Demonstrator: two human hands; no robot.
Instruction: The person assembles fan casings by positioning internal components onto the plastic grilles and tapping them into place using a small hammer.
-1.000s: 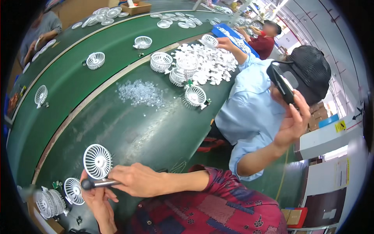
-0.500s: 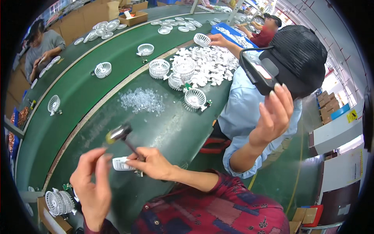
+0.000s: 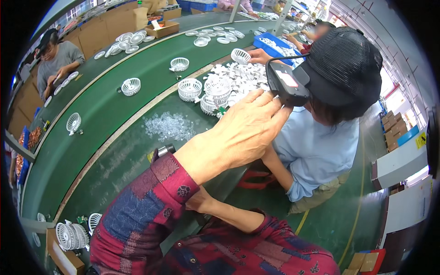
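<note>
My left hand (image 3: 245,128) reaches up across the worktable, with its fingers closed against the lower edge of a black head-worn device (image 3: 293,85) on a co-worker's cap. My left sleeve covers most of my right hand (image 3: 198,200), so its fingers are hidden. Beyond that sleeve shows the metal head of a hammer (image 3: 166,149), whose handle runs out of sight toward my right hand. A heap of small clear pieces (image 3: 169,126) lies past the hammer. White slatted round housings (image 3: 189,89) stand farther off beside a pile of white parts (image 3: 245,75).
A green conveyor belt (image 3: 103,117) curves along the left, carrying spaced round housings. The co-worker in a light blue shirt (image 3: 321,146) sits close on my right, one hand at a white housing (image 3: 240,56). Stacked housings (image 3: 71,236) stand by a cardboard box (image 3: 64,256) at lower left.
My left hand has swung from the lower left up and right to the co-worker's device. The co-worker's raised hand has dropped from view. My left arm now hides the white piece near my right hand.
</note>
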